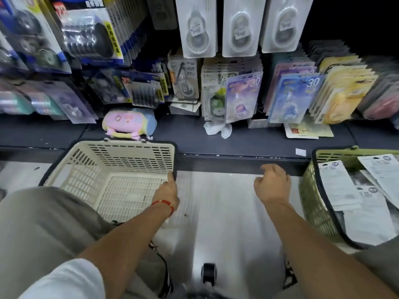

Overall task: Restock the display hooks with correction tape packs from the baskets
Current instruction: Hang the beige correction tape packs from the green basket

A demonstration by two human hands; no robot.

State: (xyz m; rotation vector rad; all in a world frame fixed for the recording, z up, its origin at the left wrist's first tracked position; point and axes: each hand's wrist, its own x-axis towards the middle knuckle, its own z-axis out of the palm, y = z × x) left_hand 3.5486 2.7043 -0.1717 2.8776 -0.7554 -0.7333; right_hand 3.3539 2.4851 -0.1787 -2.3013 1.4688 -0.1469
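- Correction tape packs: flat carded packs, lying loose and overlapping in the green basket at the right edge of view; white card backs face up.
- Green basket: stands on the pale floor against the foot of the shelf, dark handle folded down along its rim; only partly in view.
- Right hand: loosely curled, fingers bent inward, holding nothing; hangs over the floor just beside the green basket's near wall, level with the rim but not touching it. The packs lie to its right, inside the basket.
- Left hand: at the right-hand rim of the cream basket, thumb pressed on the dark handle at the corner. The fingers are hidden behind the wall, so I cannot tell how firmly it grips. No pack in it.
- Cream basket: looks empty through its slotted floor.
- Display hooks: rows of hanging packs above the dark shelf; several rows look full, with a thinner patch near the middle.
- Step in hand, as I judge it: fetch from the green basket. It would go best to reach over the rim, lift one top pack by its card edge rather than drag a pile, and keep the hang hole uppermost.
- Sundries: pink plush toy and crumpled white scrap on the shelf.
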